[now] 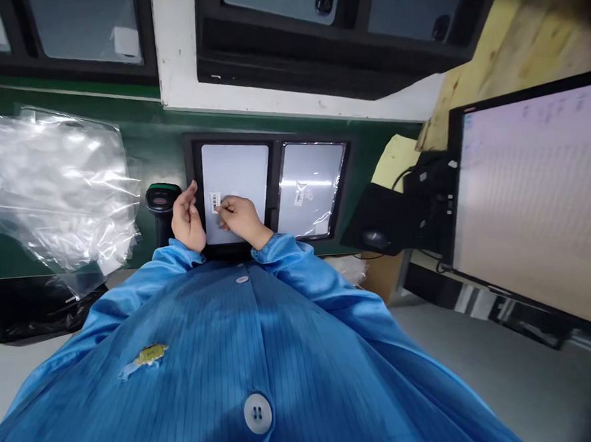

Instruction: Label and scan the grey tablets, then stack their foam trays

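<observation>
In front of me a black two-compartment tray [274,182] holds two flat tablet-like panels. The left panel [236,164] has a pale grey surface. Over its left part, my right hand [245,219] pinches the lower edge of a small white barcode label [215,202] between thumb and forefinger. Whether the label is stuck down there, I cannot tell. My left hand [188,221] rests at the tray's left edge, fingers stretched out and holding nothing. The right panel [310,180] lies in shiny clear film, with a small white label [300,194] near its middle.
Just left of my left hand stands a barcode scanner [162,197]. Clear plastic bags [58,189] are heaped farther left. More black trays with tablets [285,48] sit at the back. On the right are a mouse [377,238], a yellow sheet [396,158] and a monitor [534,200].
</observation>
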Action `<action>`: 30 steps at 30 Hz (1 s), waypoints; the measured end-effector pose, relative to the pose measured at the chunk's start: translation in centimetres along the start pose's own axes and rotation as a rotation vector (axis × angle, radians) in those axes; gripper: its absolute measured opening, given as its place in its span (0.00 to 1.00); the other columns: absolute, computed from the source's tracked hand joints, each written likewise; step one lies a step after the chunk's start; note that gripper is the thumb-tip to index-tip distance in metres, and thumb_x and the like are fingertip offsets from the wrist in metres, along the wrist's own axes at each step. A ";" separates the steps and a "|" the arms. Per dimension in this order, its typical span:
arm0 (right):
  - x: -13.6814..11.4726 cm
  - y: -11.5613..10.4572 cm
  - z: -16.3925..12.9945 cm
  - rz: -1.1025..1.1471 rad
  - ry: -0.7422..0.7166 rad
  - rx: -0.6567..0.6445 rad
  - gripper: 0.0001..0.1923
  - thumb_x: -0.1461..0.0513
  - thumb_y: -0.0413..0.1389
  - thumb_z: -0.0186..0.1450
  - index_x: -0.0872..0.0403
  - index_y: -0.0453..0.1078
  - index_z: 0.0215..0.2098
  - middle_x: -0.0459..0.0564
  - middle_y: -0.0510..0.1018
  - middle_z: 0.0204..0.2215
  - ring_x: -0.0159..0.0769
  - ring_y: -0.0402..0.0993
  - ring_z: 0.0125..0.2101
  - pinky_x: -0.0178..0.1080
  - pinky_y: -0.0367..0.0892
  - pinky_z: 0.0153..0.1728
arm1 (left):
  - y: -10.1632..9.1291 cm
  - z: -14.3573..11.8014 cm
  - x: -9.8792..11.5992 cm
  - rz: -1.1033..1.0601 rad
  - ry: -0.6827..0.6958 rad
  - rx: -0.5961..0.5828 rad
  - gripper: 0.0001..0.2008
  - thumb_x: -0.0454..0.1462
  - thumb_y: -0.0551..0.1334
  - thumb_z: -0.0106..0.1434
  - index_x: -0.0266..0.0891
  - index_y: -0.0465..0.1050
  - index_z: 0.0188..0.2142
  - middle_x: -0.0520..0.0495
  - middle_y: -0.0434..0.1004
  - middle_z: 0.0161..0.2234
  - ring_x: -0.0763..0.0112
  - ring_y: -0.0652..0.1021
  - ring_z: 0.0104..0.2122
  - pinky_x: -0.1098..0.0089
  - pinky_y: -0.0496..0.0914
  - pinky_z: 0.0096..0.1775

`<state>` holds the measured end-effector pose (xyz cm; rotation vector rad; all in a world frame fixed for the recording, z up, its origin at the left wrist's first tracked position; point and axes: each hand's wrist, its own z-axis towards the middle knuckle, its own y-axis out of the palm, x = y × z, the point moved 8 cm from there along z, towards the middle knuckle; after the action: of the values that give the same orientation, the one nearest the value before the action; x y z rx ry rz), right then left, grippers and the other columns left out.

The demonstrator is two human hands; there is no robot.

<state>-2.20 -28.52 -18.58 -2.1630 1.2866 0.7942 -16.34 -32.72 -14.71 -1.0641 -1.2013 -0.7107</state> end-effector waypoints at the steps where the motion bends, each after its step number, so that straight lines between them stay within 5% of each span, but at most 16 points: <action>1: 0.0 0.0 0.0 -0.007 0.001 0.004 0.11 0.63 0.62 0.66 0.53 0.67 0.28 0.41 0.72 0.16 0.29 0.69 0.16 0.29 0.66 0.18 | 0.0 -0.1 0.0 -0.001 0.002 0.004 0.22 0.49 0.45 0.78 0.45 0.58 0.65 0.37 0.68 0.64 0.59 0.70 0.65 0.52 0.71 0.62; 10: -0.3 0.4 0.6 0.013 0.057 -0.027 0.11 0.62 0.62 0.65 0.53 0.68 0.26 0.41 0.71 0.16 0.29 0.67 0.15 0.30 0.65 0.18 | -0.4 0.0 0.4 0.119 0.058 -0.032 0.20 0.43 0.45 0.77 0.42 0.60 0.64 0.36 0.71 0.61 0.59 0.73 0.62 0.54 0.72 0.59; 14: 0.0 -2.6 -0.5 0.022 0.024 0.099 0.09 0.65 0.60 0.63 0.52 0.67 0.26 0.40 0.73 0.19 0.27 0.69 0.19 0.29 0.66 0.23 | 4.1 -0.3 2.0 0.385 0.270 -0.523 0.15 0.35 0.53 0.70 0.39 0.75 0.50 0.38 0.78 0.54 0.55 0.77 0.55 0.50 0.71 0.57; 16: 0.6 -6.2 -2.1 0.032 0.003 0.274 0.07 0.64 0.59 0.64 0.52 0.67 0.27 0.40 0.73 0.20 0.28 0.70 0.21 0.28 0.67 0.25 | 7.2 -0.9 2.6 0.484 0.374 -0.767 0.17 0.32 0.55 0.66 0.39 0.77 0.50 0.37 0.77 0.56 0.52 0.75 0.58 0.46 0.66 0.61; 19: 2.2 -11.0 -5.2 0.065 0.021 0.479 0.07 0.61 0.58 0.65 0.52 0.66 0.29 0.40 0.73 0.20 0.29 0.70 0.22 0.29 0.67 0.25 | 11.2 -1.2 3.6 0.502 0.538 -0.980 0.19 0.33 0.56 0.67 0.39 0.76 0.55 0.38 0.74 0.60 0.50 0.69 0.64 0.37 0.52 0.68; 24: 4.0 -13.4 -6.6 0.019 0.086 0.451 0.10 0.60 0.60 0.64 0.51 0.65 0.26 0.41 0.71 0.19 0.31 0.69 0.20 0.32 0.67 0.25 | 15.3 0.3 4.5 0.488 0.771 -1.127 0.13 0.37 0.55 0.70 0.43 0.80 0.42 0.40 0.80 0.47 0.57 0.75 0.55 0.38 0.49 0.69; 30: 0.3 -13.4 -4.4 -0.290 -0.057 0.475 0.07 0.66 0.58 0.64 0.51 0.69 0.28 0.47 0.77 0.27 0.37 0.76 0.34 0.35 0.69 0.40 | 16.2 2.7 6.4 0.416 0.787 -1.148 0.17 0.46 0.56 0.69 0.43 0.75 0.27 0.43 0.77 0.29 0.60 0.77 0.40 0.45 0.66 0.61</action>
<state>10.87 -25.92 -14.06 -1.8644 0.9799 0.3809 -1.31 -23.64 -12.83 -1.6384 0.2164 -1.3540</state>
